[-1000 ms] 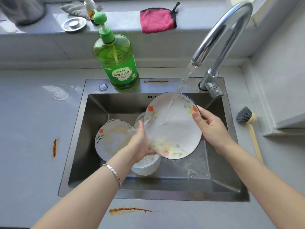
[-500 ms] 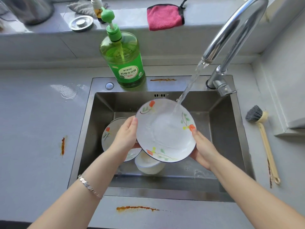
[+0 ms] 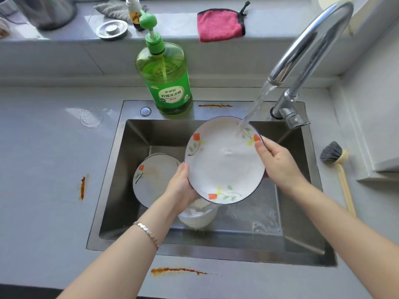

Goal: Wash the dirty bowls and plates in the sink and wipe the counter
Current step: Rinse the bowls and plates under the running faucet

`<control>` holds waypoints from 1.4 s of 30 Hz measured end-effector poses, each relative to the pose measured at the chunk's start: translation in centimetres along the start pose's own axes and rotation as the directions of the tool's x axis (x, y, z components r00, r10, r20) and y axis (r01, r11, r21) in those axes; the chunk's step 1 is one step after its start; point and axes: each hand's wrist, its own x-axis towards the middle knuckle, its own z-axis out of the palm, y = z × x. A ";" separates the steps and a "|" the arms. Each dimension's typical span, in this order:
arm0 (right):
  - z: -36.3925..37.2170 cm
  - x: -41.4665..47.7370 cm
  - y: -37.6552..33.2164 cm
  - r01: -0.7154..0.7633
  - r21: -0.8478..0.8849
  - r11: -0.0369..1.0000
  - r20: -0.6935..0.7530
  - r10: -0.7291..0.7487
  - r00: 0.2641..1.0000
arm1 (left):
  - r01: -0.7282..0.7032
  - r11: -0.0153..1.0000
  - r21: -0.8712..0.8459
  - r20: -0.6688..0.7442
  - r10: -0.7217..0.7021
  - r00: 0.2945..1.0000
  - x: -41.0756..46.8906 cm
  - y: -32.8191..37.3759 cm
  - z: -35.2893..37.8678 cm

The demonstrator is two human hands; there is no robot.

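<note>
Starting at your left, an orange smear (image 3: 82,187) on the bench (image 3: 43,169) waits for the wipe. Inside the sink (image 3: 121,190) a soiled plate (image 3: 151,180) leans behind your left hand (image 3: 180,188), whose fingers clasp the lower left rim of the flowered plate (image 3: 224,160). You hold it tilted above a white bowl (image 3: 197,214), with the tap stream (image 3: 252,113) striking its upper right. Your right hand (image 3: 278,167) has its fingers clamped on the right rim, thumb on the face. Turn the plate slowly so water sweeps every part, drain into the sink, and grip firmly; wet glaze likely slips.
</note>
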 end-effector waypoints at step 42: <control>-1.1 -2.3 5.0 -0.383 0.801 0.460 0.193 0.407 0.893 | 0.070 0.882 0.466 -0.054 -0.050 0.997 0.1 3.6 2.5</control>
